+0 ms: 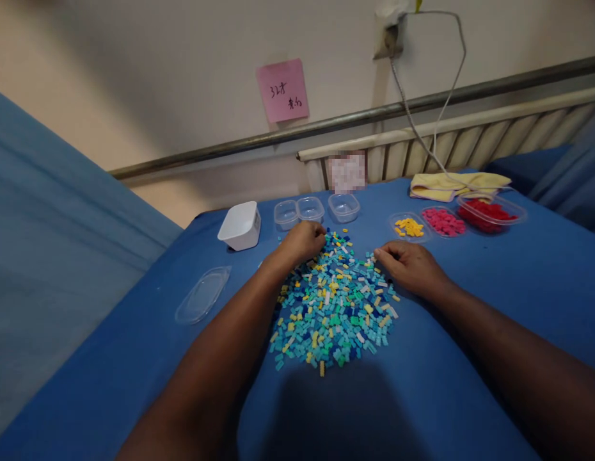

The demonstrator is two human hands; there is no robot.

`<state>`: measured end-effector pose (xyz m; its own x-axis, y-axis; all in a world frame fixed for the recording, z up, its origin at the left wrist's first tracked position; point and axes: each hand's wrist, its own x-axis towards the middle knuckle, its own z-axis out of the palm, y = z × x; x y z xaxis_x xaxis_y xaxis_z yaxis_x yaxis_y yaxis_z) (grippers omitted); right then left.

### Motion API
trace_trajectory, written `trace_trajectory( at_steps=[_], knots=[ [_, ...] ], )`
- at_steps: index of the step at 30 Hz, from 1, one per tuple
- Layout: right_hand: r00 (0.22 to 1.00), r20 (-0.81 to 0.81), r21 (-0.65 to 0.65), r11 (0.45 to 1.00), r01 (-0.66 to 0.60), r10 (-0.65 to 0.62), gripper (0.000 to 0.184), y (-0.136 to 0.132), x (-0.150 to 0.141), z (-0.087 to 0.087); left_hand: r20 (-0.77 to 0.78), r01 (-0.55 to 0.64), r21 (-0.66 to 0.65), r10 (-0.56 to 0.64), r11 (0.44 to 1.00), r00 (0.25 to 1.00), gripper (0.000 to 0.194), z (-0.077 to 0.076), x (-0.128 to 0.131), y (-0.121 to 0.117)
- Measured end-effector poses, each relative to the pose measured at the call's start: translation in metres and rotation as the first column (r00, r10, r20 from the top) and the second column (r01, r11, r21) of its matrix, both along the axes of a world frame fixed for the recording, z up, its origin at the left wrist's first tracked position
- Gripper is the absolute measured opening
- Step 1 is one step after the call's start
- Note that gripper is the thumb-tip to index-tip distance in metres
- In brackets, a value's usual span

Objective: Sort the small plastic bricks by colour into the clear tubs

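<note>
A wide heap of small toy building bricks (333,301) in teal, blue, green, yellow and white lies spread over the blue cloth. At its far left edge, my left hand (303,241) rests with the fingers curled down and in. Whatever those fingers hold, if anything, is hidden. Across from it, my right hand (410,266) is at the heap's right edge, thumb and forefinger pinched together beside some pale bricks. I cannot make out what is between these fingertips.
Behind the heap stand a white tub (240,227) and three clear containers, one being this clear container (344,209). A clear lid (204,296) lies left. At the back right are yellow bricks (409,227), pink bricks (444,221), red bricks (484,214) and a yellow cloth (451,185).
</note>
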<state>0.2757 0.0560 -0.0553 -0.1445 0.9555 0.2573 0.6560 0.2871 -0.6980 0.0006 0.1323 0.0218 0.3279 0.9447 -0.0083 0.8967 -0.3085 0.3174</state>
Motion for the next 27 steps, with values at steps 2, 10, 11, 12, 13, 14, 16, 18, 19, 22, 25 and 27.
trace_trajectory(
  at_steps=[2, 10, 11, 12, 13, 14, 16, 18, 19, 22, 25, 27],
  knots=[
    [1.0, 0.006, 0.02, 1.0, -0.004, 0.004, 0.042, 0.001, -0.001, 0.0, 0.094, 0.023, -0.004, -0.023, 1.0, 0.995, 0.032, -0.001, 0.013, 0.007],
    [1.0, -0.019, 0.047, 0.999, -0.016, 0.016, 0.042, 0.002, -0.002, -0.001, 0.337, 0.134, -0.107, -0.091, 0.985, 0.937, 0.024, -0.019, 0.125, 0.044],
    [1.0, -0.026, 0.047, 0.999, -0.015, 0.017, 0.041, 0.002, -0.002, 0.0, 0.352, 0.141, -0.121, -0.091, 0.983, 0.931, 0.026, -0.022, 0.139, 0.047],
    [0.999, -0.03, 0.047, 0.999, -0.012, 0.013, 0.041, 0.002, -0.002, 0.0, 0.368, 0.144, -0.129, -0.087, 0.981, 0.926, 0.031, -0.025, 0.15, 0.048],
    [0.999, -0.033, 0.048, 0.999, -0.008, 0.009, 0.042, 0.002, -0.002, 0.0, 0.383, 0.141, -0.129, -0.082, 0.982, 0.92, 0.037, -0.026, 0.157, 0.049],
    [0.999, -0.038, 0.05, 0.999, -0.006, 0.008, 0.042, 0.002, -0.002, 0.0, 0.397, 0.131, -0.123, -0.072, 0.984, 0.915, 0.042, -0.026, 0.16, 0.05],
    [0.999, -0.05, 0.049, 0.999, -0.011, 0.014, 0.043, 0.001, -0.002, 0.0, 0.406, 0.105, -0.087, -0.061, 0.991, 0.912, 0.043, -0.023, 0.15, 0.05],
    [0.998, -0.061, 0.041, 0.999, -0.025, 0.028, 0.044, 0.001, -0.002, 0.0, 0.371, 0.084, -0.03, -0.067, 0.996, 0.926, 0.033, -0.015, 0.121, 0.049],
    [0.998, -0.063, 0.034, 0.999, -0.029, 0.031, 0.044, 0.001, -0.001, -0.001, 0.325, 0.081, 0.002, -0.078, 0.997, 0.942, 0.028, -0.01, 0.101, 0.047],
    [0.999, -0.042, 0.003, 1.0, -0.016, 0.016, 0.045, 0.001, 0.0, -0.002, 0.123, -0.03, 0.089, 0.019, 0.996, 0.992, 0.03, 0.006, 0.028, 0.04],
    [1.0, -0.012, -0.017, 1.0, 0.004, -0.004, 0.046, -0.001, 0.0, -0.003, -0.037, -0.183, 0.151, 0.191, 0.971, 0.981, 0.037, 0.016, -0.033, 0.029],
    [1.0, -0.006, -0.016, 1.0, -0.002, 0.002, 0.048, -0.001, 0.0, -0.003, -0.081, -0.208, 0.149, 0.221, 0.967, 0.972, 0.04, 0.016, -0.056, 0.023]
  ],
)
